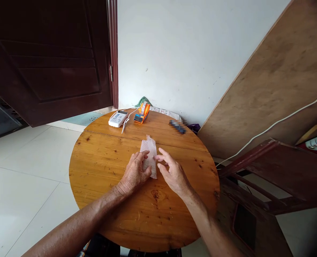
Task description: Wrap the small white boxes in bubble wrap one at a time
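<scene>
A small translucent white plastic bag (149, 150) lies flat in the middle of a round wooden table (102, 171). My left hand (135, 172) rests on its near left part, fingers pressed down on it with the thumb against its edge. My right hand (172, 170) lies beside the bag's right edge, its fingers stretched out and the fingertips touching the bag.
At the table's far edge sit a white box (117, 118), a white cable (126, 123), an orange tape dispenser (142, 114) and a dark blurred object (177, 126). A dark door (51, 57) stands open at left. A wooden board (278, 78) and dark chair (268, 185) stand at right.
</scene>
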The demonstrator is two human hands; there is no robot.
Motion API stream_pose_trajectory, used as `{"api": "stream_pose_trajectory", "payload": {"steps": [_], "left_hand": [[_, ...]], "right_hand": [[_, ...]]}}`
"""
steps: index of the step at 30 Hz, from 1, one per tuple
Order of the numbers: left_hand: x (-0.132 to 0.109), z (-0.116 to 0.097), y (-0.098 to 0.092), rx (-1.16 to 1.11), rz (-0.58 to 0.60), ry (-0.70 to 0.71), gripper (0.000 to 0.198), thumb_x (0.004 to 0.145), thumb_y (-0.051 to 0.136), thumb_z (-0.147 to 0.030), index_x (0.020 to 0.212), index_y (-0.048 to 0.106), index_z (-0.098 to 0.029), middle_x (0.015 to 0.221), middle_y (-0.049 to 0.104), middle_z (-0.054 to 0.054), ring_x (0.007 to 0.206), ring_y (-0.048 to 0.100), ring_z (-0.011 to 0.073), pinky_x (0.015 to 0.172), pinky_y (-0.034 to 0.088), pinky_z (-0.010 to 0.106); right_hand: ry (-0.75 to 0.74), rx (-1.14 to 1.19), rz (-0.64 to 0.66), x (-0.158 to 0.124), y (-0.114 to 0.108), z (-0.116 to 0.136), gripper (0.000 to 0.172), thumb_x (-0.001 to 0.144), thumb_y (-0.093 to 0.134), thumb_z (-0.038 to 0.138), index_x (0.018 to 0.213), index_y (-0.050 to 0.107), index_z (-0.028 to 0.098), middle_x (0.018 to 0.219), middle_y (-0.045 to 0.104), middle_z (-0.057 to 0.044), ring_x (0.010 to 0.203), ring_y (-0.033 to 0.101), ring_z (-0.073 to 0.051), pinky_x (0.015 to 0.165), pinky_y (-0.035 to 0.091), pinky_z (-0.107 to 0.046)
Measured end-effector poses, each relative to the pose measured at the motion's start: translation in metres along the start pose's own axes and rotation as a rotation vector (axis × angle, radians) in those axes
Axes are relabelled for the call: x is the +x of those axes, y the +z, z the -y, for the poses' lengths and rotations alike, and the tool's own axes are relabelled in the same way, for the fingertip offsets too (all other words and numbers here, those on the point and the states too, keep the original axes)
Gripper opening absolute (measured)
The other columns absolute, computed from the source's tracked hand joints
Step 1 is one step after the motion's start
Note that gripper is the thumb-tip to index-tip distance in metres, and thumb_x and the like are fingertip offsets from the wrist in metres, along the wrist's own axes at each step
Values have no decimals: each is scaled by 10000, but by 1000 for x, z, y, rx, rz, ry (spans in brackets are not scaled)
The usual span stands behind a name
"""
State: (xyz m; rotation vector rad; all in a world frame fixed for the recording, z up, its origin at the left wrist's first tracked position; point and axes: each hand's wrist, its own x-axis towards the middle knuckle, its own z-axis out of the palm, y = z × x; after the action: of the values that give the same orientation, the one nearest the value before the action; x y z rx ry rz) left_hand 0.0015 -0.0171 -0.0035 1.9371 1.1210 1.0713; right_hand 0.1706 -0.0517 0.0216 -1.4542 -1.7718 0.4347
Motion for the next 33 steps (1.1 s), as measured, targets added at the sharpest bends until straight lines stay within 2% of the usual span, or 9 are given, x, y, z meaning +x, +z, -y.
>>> {"api": "stream_pose_trajectory", "payload": {"steps": [3, 7, 10, 13, 16, 21, 26, 30, 33], "left_hand": [[0, -2, -2, 16, 13, 21, 500, 755, 597, -129, 1247, 550, -203, 1173, 589, 86, 1082, 572, 223, 913, 519, 374], [0, -7, -7, 129, 47, 121, 453, 789, 584, -147, 1238, 577, -208, 1321, 545, 96, 1168, 546, 243, 969, 492, 388], [1, -7, -10, 224, 98, 166, 402, 812, 563, -154, 1208, 603, -202, 1180, 647, 78, 1048, 576, 249, 935, 490, 413], [2, -5, -9, 240, 94, 183, 347, 819, 559, -160, 1156, 631, -191, 1079, 685, 71, 967, 589, 243, 923, 481, 416], [2, -3, -7, 230, 73, 185, 295, 823, 559, -168, 1101, 658, -187, 1057, 686, 76, 962, 594, 239, 909, 487, 399], [2, -4, -8, 236, 87, 202, 316, 839, 541, -178, 1132, 654, -208, 1146, 673, 68, 1008, 593, 236, 920, 487, 387], [4, -2, -8, 272, 101, 235, 250, 846, 543, -174, 1059, 668, -211, 1043, 697, 63, 938, 599, 226, 892, 486, 376], [5, -1, -7, 286, 90, 242, 214, 860, 536, -180, 1028, 668, -195, 1004, 700, 68, 922, 604, 226, 884, 482, 373], [5, -1, -6, 279, 80, 235, 206, 861, 533, -183, 1017, 667, -180, 995, 701, 73, 917, 600, 232, 875, 484, 378]], "right_hand": [[-64, -92, 30, 4, 4, 0, 573, 847, 472, 107, 1403, 465, 244, 1102, 735, -54, 1066, 649, -222, 985, 470, -418], [-110, -141, 64, 9, 6, -1, 562, 849, 450, 95, 1395, 475, 225, 1057, 752, -61, 1048, 664, -238, 963, 477, -427], [-113, -112, 83, 11, 5, -3, 546, 843, 447, 99, 1377, 492, 205, 1031, 757, -66, 1021, 680, -231, 940, 492, -406], [-87, -85, 83, 11, 3, -4, 532, 842, 458, 109, 1363, 498, 213, 1058, 753, -61, 1021, 683, -216, 950, 490, -393], [-62, -66, 51, 11, 3, -4, 505, 849, 472, 132, 1343, 506, 233, 1105, 742, -57, 1046, 675, -209, 969, 482, -391], [-42, -65, 70, 11, 6, -2, 466, 857, 441, 139, 1306, 535, 216, 1041, 754, -65, 988, 690, -214, 940, 497, -391], [-9, 46, 76, 13, 3, -3, 444, 867, 456, 168, 1301, 534, 228, 1025, 759, -58, 968, 699, -195, 913, 518, -356], [122, 129, -67, 23, -4, -15, 363, 833, 519, 229, 1186, 598, 202, 1025, 752, -77, 860, 714, -189, 833, 548, -342], [320, 161, -91, 37, -4, -25, 365, 762, 598, 278, 1110, 632, 173, 990, 747, -89, 735, 697, -180, 633, 543, -291]]}}
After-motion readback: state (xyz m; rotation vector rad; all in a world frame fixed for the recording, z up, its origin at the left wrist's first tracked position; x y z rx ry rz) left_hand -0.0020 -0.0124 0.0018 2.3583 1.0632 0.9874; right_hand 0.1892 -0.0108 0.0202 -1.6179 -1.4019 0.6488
